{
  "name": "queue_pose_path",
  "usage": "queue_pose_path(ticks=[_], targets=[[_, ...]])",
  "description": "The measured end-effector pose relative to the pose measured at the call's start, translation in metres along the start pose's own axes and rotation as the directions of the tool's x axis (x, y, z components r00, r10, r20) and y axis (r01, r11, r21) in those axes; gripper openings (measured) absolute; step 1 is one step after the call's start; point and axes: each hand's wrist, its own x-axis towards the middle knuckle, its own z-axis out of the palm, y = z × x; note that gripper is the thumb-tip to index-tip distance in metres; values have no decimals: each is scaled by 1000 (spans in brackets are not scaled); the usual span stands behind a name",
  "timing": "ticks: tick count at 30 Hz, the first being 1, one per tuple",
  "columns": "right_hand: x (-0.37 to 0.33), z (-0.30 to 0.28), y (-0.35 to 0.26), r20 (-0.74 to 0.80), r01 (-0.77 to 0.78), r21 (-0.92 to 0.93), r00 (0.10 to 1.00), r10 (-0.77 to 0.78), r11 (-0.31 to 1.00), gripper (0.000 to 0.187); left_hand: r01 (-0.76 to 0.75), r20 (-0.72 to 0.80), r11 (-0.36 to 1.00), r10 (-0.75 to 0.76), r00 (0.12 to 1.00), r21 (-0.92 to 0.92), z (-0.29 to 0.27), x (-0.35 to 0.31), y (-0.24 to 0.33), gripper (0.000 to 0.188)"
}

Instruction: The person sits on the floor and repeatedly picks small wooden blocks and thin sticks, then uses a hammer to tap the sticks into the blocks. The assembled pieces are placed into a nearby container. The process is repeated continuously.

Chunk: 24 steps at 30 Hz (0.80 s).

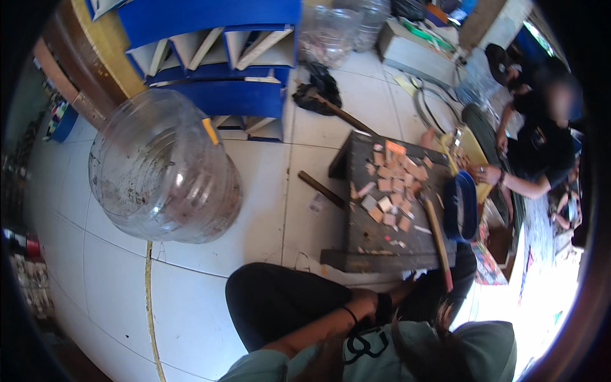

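Small tiles (398,185) beyond the fingers (405,288)

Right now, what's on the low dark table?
The table holds overlapping small tan pieces and a red-tipped wooden stick beside a blue container. What lies beneath the heaped pieces is covered.

Tile pieces: I see small brownish-pink squares (398,185), some paler cream or grey, loose and partly overlapping, heaped across the middle and far part of a low dark table (369,240).
Orange strip: one brighter piece (395,148) lies flat at the pile's far edge.
Wooden stick: pale, red-ended (438,242), it lies right of the tiles, its red end past the near edge.
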Motion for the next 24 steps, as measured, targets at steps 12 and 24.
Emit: queue_pose_path(ticks=[12,24], targets=[[22,-8,8,156,48,-26,987,-43,999,45,-146,94,989,149,984,-34,-6,17,12,63],[-75,-43,136,176,-125,-108,974,143,986,43,-51,83,999,51,995,0,-34,-22,2,73]])
